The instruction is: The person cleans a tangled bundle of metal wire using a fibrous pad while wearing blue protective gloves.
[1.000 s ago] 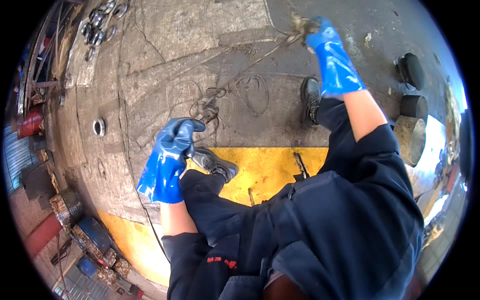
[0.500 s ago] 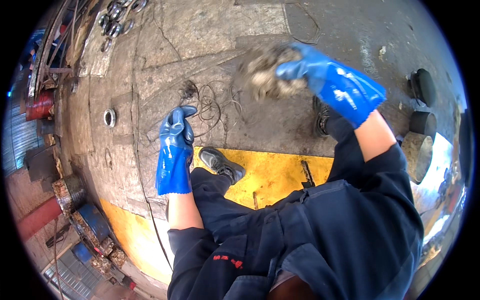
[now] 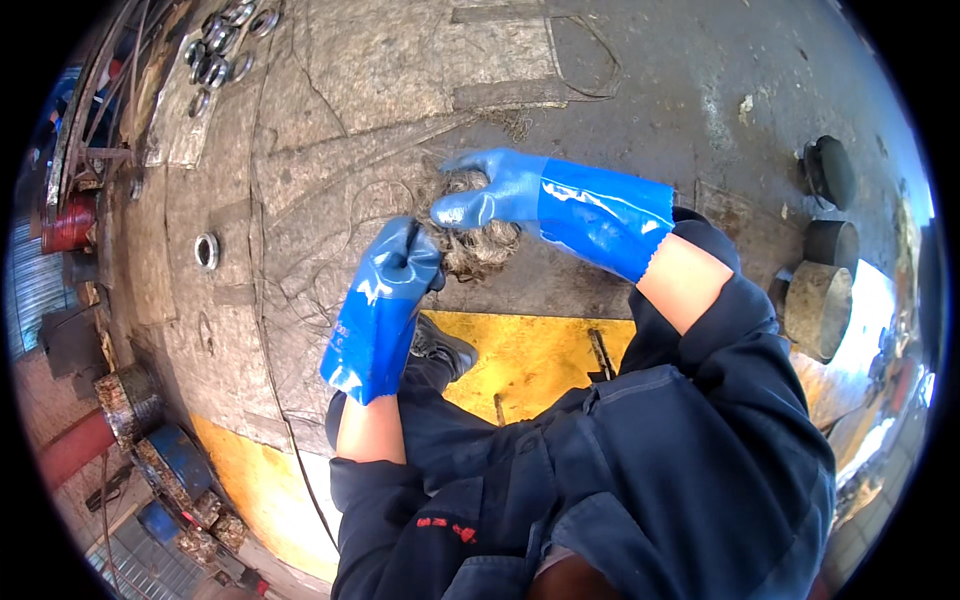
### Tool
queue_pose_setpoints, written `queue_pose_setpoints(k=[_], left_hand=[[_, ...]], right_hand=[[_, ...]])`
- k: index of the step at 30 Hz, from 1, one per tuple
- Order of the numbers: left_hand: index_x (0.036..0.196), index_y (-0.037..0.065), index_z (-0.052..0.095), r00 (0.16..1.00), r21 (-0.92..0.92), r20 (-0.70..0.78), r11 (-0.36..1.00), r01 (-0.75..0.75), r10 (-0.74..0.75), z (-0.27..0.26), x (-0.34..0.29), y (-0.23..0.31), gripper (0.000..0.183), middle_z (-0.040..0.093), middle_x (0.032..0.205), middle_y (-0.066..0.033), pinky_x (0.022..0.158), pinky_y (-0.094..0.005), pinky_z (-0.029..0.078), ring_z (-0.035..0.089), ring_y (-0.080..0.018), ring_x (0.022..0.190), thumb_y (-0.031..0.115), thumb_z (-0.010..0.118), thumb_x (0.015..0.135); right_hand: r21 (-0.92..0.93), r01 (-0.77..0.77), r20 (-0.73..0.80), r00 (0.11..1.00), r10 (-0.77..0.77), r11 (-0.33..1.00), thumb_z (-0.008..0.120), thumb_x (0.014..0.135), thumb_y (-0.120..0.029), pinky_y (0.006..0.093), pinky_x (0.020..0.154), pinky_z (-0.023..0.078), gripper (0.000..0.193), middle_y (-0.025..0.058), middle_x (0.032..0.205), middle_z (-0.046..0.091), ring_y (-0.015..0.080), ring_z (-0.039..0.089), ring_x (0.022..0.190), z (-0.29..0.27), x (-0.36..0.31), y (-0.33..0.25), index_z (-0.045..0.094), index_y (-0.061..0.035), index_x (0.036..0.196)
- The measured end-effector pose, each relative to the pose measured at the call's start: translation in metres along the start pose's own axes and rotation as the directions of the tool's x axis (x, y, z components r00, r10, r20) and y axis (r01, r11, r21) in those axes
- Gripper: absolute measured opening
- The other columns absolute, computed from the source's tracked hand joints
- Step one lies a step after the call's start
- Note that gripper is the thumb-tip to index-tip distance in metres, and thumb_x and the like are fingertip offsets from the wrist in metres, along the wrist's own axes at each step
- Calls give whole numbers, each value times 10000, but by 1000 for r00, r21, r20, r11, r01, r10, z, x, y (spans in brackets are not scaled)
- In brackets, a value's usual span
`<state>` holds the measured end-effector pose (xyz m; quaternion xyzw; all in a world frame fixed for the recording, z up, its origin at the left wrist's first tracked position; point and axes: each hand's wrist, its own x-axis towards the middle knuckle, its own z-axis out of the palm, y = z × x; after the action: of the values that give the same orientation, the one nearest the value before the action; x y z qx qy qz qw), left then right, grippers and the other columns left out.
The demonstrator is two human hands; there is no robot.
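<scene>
A matted grey-brown wad of tangled fibres (image 3: 485,248) is in front of me at the middle, above the floor. My right hand (image 3: 495,195), in a long blue rubber glove, grips it from above, thumb and fingers around its left side. Right beside the wad's left edge is my left hand (image 3: 400,255), in a matching glove, with its fingers curled closed. What those fingers hold, if anything, is hidden. Thin loose strands (image 3: 385,190) show on the floor beyond my left hand.
Several metal rings (image 3: 215,60) lie at the far left, and a single ring (image 3: 207,251) lies nearer. Dark cylinders (image 3: 832,243) stand at the right. A yellow floor panel (image 3: 535,350) is near my feet, and a cable (image 3: 275,380) runs along the left.
My right hand has brought the fibre wad left and nearer, up to my left hand. My left hand has shifted slightly right and is more tightly curled.
</scene>
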<state>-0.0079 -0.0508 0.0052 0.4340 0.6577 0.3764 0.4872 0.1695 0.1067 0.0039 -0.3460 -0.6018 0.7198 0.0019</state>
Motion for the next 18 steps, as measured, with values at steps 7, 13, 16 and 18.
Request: queue_pose_setpoints(k=[7,13,16,18], left_hand=[[1048,13,654,984,90,-161,994,-59,73,11,-4,-20,162,628,814,-73,586,-304,521,655,-146,668,161,618,994],[1114,40,688,928,447,-228,878,-170,295,-4,10,-30,238,666,854,-157,664,-357,542,703,-232,718,238,591,1026],[1119,31,689,949,285,-244,950,-125,198,-19,16,-55,292,663,813,-97,626,-306,500,643,-156,667,291,590,1028],[1160,7,675,957,29,-228,981,190,-179,-12,5,8,299,662,826,-56,585,-282,468,573,-119,615,258,629,1004]], right_hand=[[13,-173,-18,985,174,985,910,759,-354,440,1177,371,1038,332,1425,527,366,523,1354,-2,4,-2,360,130,1494],[-87,-53,134,989,64,995,886,773,-339,446,1061,496,913,288,1407,561,362,560,1308,6,-20,-10,453,81,1458],[-201,74,89,994,-57,977,878,777,-369,450,1059,500,883,273,1393,576,359,573,1290,-7,-27,-19,481,56,1442],[-202,69,-96,991,-90,977,872,780,-389,452,1058,503,864,263,1384,587,358,583,1279,-42,-17,-8,499,40,1431]])
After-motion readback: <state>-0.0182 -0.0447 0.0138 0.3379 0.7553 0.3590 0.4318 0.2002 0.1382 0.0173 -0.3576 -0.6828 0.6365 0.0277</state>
